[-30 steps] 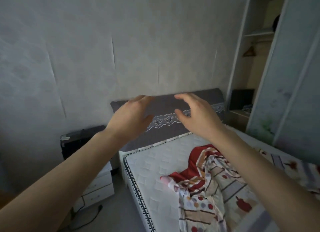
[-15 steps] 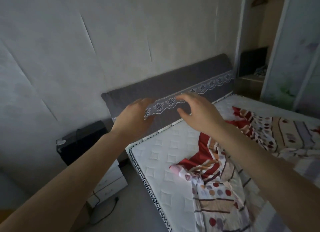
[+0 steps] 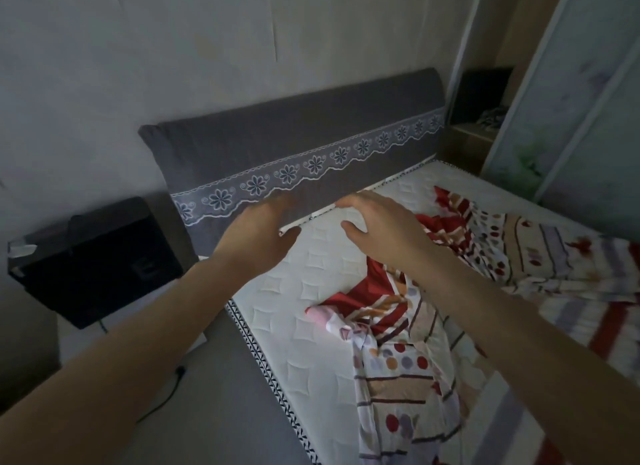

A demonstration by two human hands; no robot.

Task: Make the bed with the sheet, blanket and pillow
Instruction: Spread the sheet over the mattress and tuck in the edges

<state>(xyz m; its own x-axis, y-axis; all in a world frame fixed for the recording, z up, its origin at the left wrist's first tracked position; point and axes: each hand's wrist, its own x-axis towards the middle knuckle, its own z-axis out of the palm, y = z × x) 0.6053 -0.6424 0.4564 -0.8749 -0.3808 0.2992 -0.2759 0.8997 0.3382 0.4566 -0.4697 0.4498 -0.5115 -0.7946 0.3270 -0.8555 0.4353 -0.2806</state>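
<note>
View from my head, looking down along both bare forearms to the head end of a bed in a dim room.

My left hand (image 3: 258, 236) and right hand (image 3: 377, 229) reach side by side over the far left corner of the mattress (image 3: 311, 281), just in front of the grey headboard (image 3: 294, 132) with its band of lace flowers. Both hands are empty, with the fingers spread and gently bent and the palms down. I cannot tell whether the fingertips touch the mattress edge. They are close together there, I judge, because this corner is where bedding must be seated first.

The mattress is bare white quilting across its far left part. The sheet (image 3: 398, 329), patterned in red, cream, dots and stripes, lies crumpled in a heap to the right and nearer me, trailing over the near side of the mattress. It has not yet been spread, so the job looks barely begun. It might instead be the blanket; I cannot tell. No pillow is in view.

To the left of the bed a black box (image 3: 93, 256) sits on a low stand, with a cable (image 3: 162, 398) on the floor below. On the far right is a pale wardrobe door (image 3: 571, 100).
</note>
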